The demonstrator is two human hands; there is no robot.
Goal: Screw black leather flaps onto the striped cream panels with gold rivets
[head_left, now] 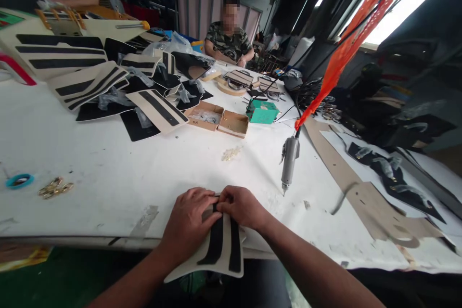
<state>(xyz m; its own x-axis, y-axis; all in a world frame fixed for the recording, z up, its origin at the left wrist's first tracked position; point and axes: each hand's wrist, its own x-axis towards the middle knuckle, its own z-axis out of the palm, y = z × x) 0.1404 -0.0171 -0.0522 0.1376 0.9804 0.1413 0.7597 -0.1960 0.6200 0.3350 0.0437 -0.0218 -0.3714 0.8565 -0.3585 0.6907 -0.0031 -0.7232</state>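
Observation:
A beige panel with black strips (pixel 224 245) lies at the table's front edge, its near end sticking out over the edge. My left hand (pixel 189 224) grips it from the left, thumb and fingers pressing on its far part. At that far end my right hand (pixel 240 207) is closed in a pinch against the panel; whatever is between the fingertips is hidden. An electric screwdriver (pixel 289 160) hangs tip down to the right of my hands, below an orange wrap (pixel 332 77). Small gold-coloured pieces (pixel 231 154) lie loose beyond my hands.
Two small cardboard boxes (pixel 234 125) and a green box (pixel 263 111) stand farther back. Similar panels (pixel 90 84) are heaped at left. Gold-coloured clasps (pixel 54 187) lie near a blue ring-shaped dish (pixel 19 181). A person (pixel 229 33) sits across the table; another works at far left.

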